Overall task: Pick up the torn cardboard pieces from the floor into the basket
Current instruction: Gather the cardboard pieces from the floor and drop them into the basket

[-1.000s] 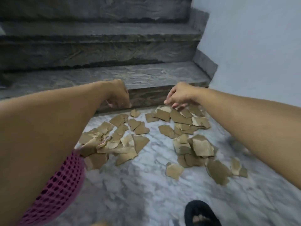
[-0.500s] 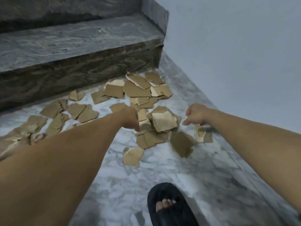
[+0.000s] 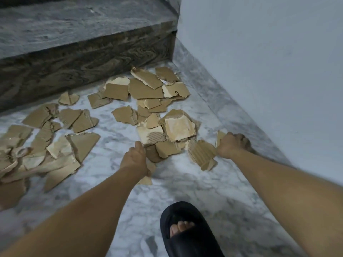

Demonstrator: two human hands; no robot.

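1. The right hand (image 3: 230,145), right of centre in the frame, has dropped to the marble floor (image 3: 185,182) since half a second ago; its fingers are curled and pinch a small cardboard scrap (image 3: 220,137) by its edge, beside the ribbed piece (image 3: 201,154).
2. The left hand (image 3: 135,160), at mid-frame, has come down too, onto the near edge of the central heap; its fingers curl under among the scraps, but whether they have closed on one I cannot tell.
3. The torn cardboard pieces (image 3: 144,89) lie scattered from the lower left of the frame up to the foot of the stone step (image 3: 83,58) and the corner by the wall (image 3: 259,62); almost all are on the floor.
4. The basket has gone out of frame since a second ago, when it sat at lower left; so each handful probably needs a swing back to the left.
5. A black sandal (image 3: 187,232) stands at the lower centre, well short of the scraps.
6. Judgement: gathering has only begun; the right hand's grip looks the surer of the two.
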